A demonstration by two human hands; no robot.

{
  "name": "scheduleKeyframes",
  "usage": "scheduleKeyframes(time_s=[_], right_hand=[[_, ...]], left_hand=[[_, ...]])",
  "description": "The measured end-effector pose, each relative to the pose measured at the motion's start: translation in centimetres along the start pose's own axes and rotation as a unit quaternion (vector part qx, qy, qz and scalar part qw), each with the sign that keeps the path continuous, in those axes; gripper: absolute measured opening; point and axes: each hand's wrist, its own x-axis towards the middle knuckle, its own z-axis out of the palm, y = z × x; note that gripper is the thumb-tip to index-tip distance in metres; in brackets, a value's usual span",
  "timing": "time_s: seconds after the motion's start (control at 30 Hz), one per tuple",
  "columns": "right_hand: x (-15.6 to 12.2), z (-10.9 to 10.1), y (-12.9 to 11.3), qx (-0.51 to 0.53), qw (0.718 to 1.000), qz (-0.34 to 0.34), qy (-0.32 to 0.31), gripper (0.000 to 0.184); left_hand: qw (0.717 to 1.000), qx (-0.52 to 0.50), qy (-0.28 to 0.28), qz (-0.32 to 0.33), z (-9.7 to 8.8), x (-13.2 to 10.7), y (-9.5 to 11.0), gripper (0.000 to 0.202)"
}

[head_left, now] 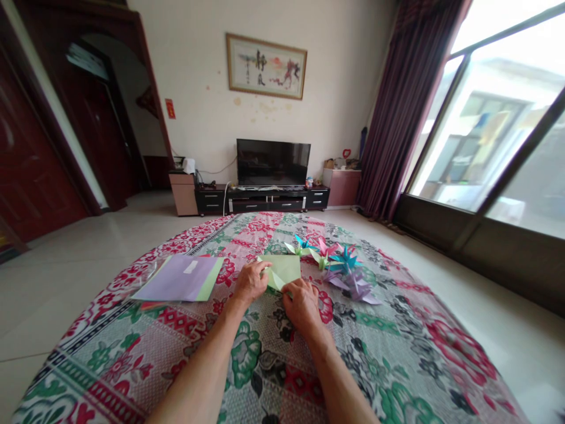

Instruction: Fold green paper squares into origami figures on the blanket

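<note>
A light green sheet of paper (285,270), partly folded, lies on the flowered cloth of the round table (397,353). My left hand (251,281) rests on the sheet's left edge with curled fingers pressing down on it. My right hand (301,303) pinches the sheet's near corner, fingers closed on the paper. Just beyond and to the right lie several folded paper flowers (339,262) in green, pink, teal and purple.
A stack of purple and green paper sheets (180,278) lies to the left on the table. Tiled floor surrounds the table. A TV (272,162) on a low cabinet stands at the far wall; a large window (498,129) with dark curtains is at right.
</note>
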Motion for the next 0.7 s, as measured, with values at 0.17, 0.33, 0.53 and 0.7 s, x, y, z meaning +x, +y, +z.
scheduleKeyframes(time_s=[0.17,0.33,0.53,0.7], right_hand=[[-0.2,-0.3,0.0,0.0,0.999,0.039,0.009,0.013],[0.3,-0.4,-0.4,-0.035,0.996,0.08,0.018,0.029],[0.8,0.2,-0.9,-0.075,0.989,0.124,0.016,0.028],[1.0,0.1,-1.1,-0.077,0.988,0.136,0.012,0.027]], left_hand=[[0.998,0.025,-0.009,-0.053,0.6,0.1,0.1,0.039],[0.998,0.029,-0.028,-0.048,1.5,0.6,-0.2,0.038],[0.999,0.049,0.009,0.002,1.7,0.7,-0.2,0.024],[0.989,0.114,0.088,0.033,0.1,0.0,2.0,0.017]])
